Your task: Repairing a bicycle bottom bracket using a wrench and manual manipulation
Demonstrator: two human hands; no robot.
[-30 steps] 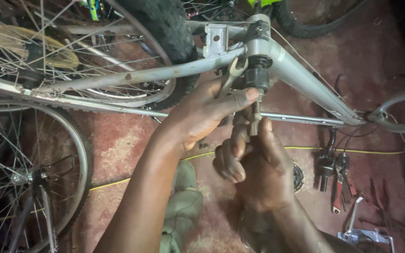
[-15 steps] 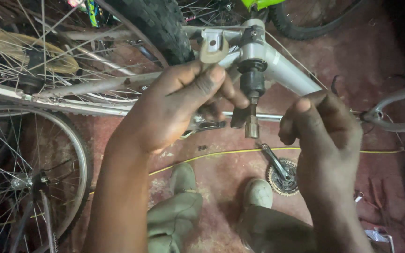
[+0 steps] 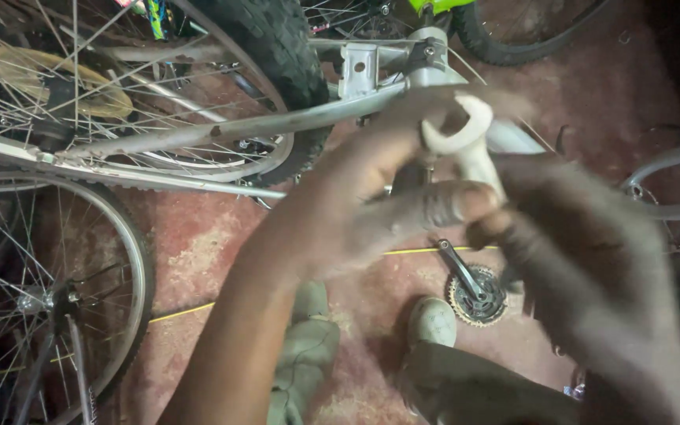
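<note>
No packages, labels, signs or screens can be made out anywhere in this view of the workshop floor.
</note>
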